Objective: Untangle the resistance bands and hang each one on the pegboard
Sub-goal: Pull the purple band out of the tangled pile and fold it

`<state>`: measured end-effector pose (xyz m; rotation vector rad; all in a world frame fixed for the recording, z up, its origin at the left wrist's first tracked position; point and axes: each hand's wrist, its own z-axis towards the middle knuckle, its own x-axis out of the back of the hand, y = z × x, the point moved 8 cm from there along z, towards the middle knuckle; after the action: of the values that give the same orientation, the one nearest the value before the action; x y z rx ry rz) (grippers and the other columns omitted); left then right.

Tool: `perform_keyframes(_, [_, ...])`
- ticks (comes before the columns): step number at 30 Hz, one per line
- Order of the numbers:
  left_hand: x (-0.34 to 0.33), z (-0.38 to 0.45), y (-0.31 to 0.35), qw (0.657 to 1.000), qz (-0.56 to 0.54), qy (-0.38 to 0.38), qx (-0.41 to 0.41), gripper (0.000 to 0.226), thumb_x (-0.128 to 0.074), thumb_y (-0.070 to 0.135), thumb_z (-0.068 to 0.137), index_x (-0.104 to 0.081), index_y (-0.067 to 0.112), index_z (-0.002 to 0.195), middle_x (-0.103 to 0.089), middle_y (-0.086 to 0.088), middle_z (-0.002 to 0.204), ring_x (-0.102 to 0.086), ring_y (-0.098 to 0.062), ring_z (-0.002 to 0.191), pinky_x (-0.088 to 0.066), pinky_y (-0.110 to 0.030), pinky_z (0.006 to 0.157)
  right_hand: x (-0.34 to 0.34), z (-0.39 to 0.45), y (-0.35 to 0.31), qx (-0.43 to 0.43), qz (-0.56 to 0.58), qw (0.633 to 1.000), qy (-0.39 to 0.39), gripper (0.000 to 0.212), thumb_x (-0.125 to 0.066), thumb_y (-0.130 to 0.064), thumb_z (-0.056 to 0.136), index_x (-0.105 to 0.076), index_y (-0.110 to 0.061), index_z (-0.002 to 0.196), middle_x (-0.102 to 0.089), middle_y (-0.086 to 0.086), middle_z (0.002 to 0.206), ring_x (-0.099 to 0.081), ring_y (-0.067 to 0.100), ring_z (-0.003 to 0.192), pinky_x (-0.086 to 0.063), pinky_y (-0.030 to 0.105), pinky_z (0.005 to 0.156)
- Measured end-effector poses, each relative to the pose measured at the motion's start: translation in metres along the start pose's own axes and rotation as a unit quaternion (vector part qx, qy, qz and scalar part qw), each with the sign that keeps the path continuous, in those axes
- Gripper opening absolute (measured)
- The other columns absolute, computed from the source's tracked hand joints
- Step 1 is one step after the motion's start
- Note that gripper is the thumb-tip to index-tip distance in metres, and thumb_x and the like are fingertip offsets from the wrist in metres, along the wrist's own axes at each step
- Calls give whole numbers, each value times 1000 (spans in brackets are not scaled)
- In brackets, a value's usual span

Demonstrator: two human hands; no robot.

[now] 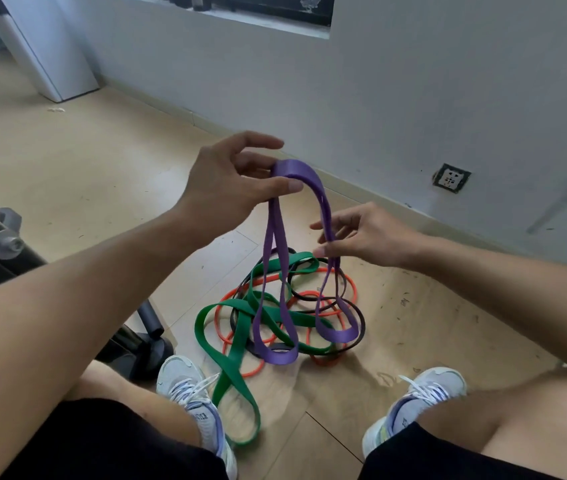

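purple band [320, 195] in left hand [230, 178] pinch, right hand [361, 237] alongside

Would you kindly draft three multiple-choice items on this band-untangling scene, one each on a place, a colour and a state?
1. Where does the tangled pile of bands lie?
A. on a table
B. on the wooden floor between the person's shoes
C. on a pegboard

2. Which colour is the band being lifted?
A. purple
B. yellow
C. white

3. How does the left hand meet that band?
A. it lies flat beneath it
B. it hangs clear of it
C. it pinches the top fold

Key: 1 B, the green band, orange band and black band sprawl on the wooden floor ahead of both shoes. 2 A, the purple band rises from the pile. 3 C, the left hand nips its top fold between thumb and fingers, while the right hand pinches one hanging strand.
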<state>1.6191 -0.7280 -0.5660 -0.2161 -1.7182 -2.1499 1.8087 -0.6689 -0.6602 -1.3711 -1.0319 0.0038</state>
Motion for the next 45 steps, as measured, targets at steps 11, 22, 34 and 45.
perform_keyframes(11, [-18, -4, 29, 996, 36, 12, -75, 55, -94, 29, 65, -70, 21, 113, -77, 8, 88, -73, -5, 84, -59, -24, 86, -57, 14, -7, 30, 17, 999, -34, 45, -90, -51, 70, -74, -26, 104, -79, -2, 96, -77, 22, 91, -64, 51, 83])
perform_keyframes(22, [-4, -2, 33, 992, 51, 69, -92, 54, -93, 38, 66, -67, 30, 113, -74, 9, 94, -70, -3, 89, -52, -10, 73, -58, 21, -13, 13, 67, 994, 83, 58, -89, -42, 76, -59, -26, 123, -70, -9, 114, -71, 11, 103, -63, 36, 86])
perform_keyframes(34, [-2, 1, 28, 995, 0, 71, -69, 49, -93, 29, 68, -70, 19, 110, -75, 4, 91, -72, -7, 86, -59, -22, 82, -72, 25, -13, -10, 47, 998, 39, 49, -84, -48, 80, -66, -21, 116, -74, 0, 103, -73, 19, 95, -63, 37, 83])
perform_keyframes(45, [29, -2, 17, 984, -135, 115, 0, 47, -88, 16, 73, -63, 14, 112, -76, -13, 98, -77, -22, 89, -63, -35, 79, -57, 13, -17, 15, 27, 999, 21, 44, -89, -29, 80, -45, -34, 87, -55, -8, 76, -62, -7, 58, -46, 10, 49])
